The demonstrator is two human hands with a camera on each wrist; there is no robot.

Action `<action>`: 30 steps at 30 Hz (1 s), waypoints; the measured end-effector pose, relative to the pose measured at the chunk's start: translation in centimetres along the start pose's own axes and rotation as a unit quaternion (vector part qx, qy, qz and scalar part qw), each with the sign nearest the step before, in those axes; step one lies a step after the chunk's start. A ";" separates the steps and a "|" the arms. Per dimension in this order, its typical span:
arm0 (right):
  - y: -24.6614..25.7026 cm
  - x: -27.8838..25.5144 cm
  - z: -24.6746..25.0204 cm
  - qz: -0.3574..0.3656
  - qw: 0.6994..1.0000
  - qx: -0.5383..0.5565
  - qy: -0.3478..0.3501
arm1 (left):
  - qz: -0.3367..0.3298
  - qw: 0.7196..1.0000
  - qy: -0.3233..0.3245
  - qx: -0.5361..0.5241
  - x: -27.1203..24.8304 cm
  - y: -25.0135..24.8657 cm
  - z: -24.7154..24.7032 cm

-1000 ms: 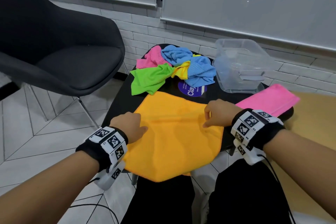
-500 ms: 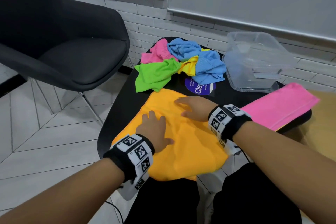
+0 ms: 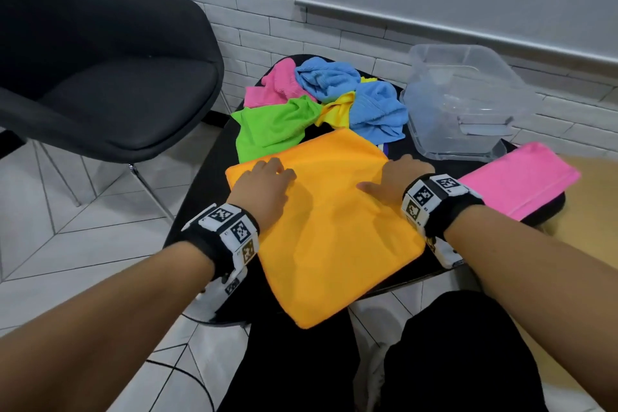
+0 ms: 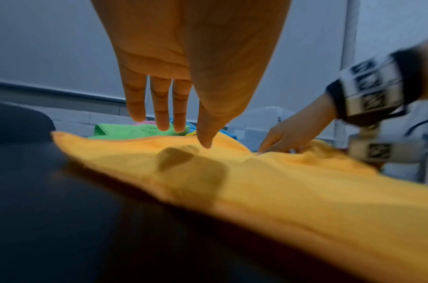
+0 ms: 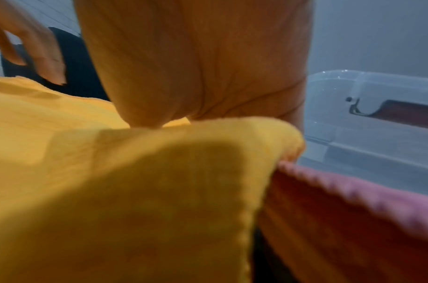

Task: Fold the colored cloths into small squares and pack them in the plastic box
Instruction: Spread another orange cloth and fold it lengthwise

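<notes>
Nearest, bottom of head view: two forearms, one marker-tagged wristband (image 3: 223, 230) on each wrist. One orange cloth (image 3: 331, 224) lies flat at frame center on the black table (image 3: 200, 191), near corner hanging over the table's near edge. Left hand (image 3: 264, 182) lies flat on the cloth's far left part, grip wide, fingers straight in the left wrist view, holding nothing. Right hand (image 3: 394, 177) sits on the cloth's far right edge, fingers spread flat, grip also wide; right wrist view is blurred, shows only the palm on orange fabric. Right of center: one folded pink cloth (image 3: 515, 177) on the table edge, just beside the orange one. Behind it, upper right: one clear plastic box (image 3: 468, 100), open. Upper center: one crumpled pile, counted as one green cloth (image 3: 271, 127), one pink (image 3: 274, 87), two blue pieces (image 3: 351, 94), and yellow bits (image 3: 337, 109), count unclear. Upper left: one dark chair (image 3: 100, 77) on the tiled floor.
</notes>
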State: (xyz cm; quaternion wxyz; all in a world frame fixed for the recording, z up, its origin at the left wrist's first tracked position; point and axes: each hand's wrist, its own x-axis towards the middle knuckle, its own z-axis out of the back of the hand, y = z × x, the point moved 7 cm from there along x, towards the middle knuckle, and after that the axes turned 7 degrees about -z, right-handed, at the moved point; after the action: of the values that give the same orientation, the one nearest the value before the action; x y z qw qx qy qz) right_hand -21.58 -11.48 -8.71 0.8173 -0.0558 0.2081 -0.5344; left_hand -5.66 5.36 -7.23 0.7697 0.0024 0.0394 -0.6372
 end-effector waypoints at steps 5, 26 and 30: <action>-0.2 -1.3 0.9 0.025 0.998 0.028 -0.040 | -0.088 0.987 0.017 -0.135 -5.2 -3.3 -0.6; -1.5 -14.0 -6.2 0.313 0.943 0.096 0.054 | -0.051 0.949 0.066 -0.305 -11.7 0.1 -3.1; -0.7 -15.2 -6.3 0.322 0.943 0.080 -0.023 | -0.011 0.922 0.062 -0.382 -12.0 1.5 -3.3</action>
State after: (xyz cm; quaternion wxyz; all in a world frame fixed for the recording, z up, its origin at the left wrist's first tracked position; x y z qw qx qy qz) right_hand -29.92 2.71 -9.98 0.9522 0.0672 0.1529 -0.2558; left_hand -6.56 17.60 -9.81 0.7011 -0.2523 0.3274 -0.5811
